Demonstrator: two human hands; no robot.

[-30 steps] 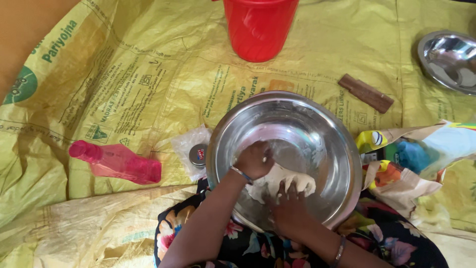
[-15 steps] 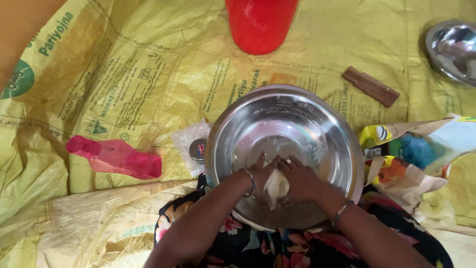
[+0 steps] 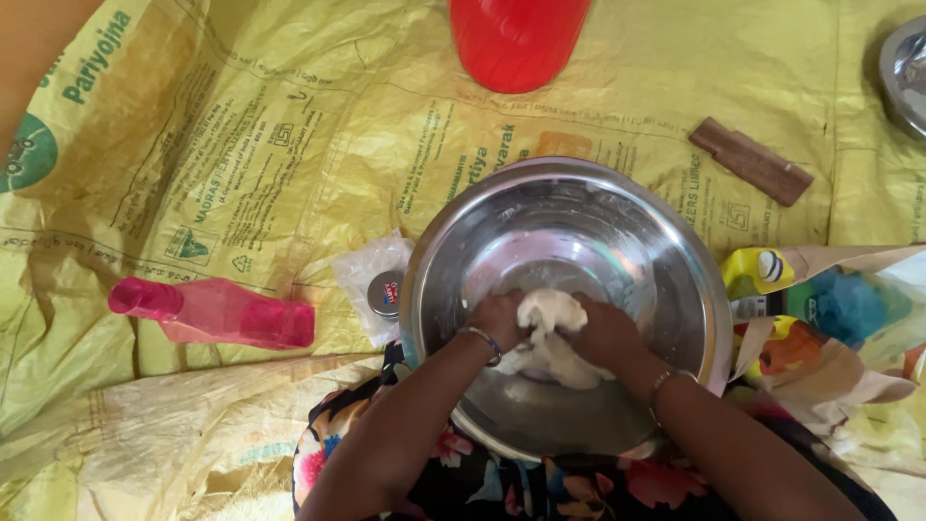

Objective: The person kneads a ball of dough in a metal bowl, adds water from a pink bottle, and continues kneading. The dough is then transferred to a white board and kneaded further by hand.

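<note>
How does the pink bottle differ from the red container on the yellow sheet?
The pink bottle lies on its side, left of the steel bowl; the red container stands at the top edge, beyond the bowl. The pink bottle is slim, pale and see-through with a narrow neck; the red container is wide, solid red and cut off by the frame. Both rest on the yellow sheet, untouched by either hand.

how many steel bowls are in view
2: the big steel bowl in front of the person, holding the dough; a second steel bowl cut off at the top right edge.
</note>
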